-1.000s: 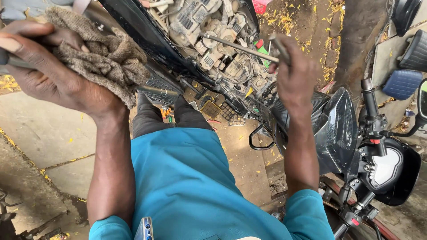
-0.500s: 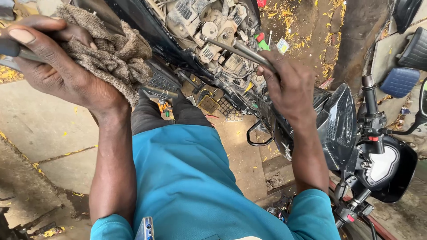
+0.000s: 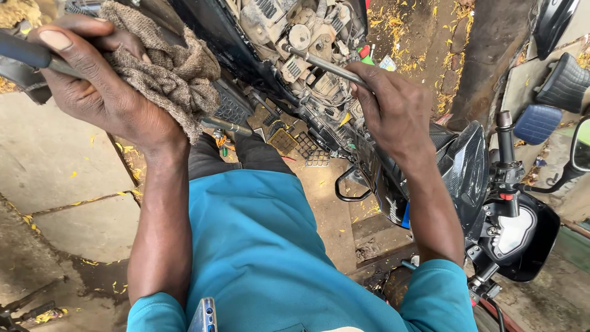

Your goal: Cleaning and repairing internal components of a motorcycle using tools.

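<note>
Right hand closes around a long grey metal rod tool reaching into the grimy exposed motorcycle engine, while left hand clutches a coarse brown rag; the rod may slip off its greasy seat.

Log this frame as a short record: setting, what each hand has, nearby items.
Setting: person in a teal shirt bent over a motorcycle engine, concrete floor
Left hand: clasps a brown rag and a dark handle
Right hand: grips a metal rod tool whose tip is at the engine
Nearby: handlebar and mirror of a second motorcycle to the right
</note>
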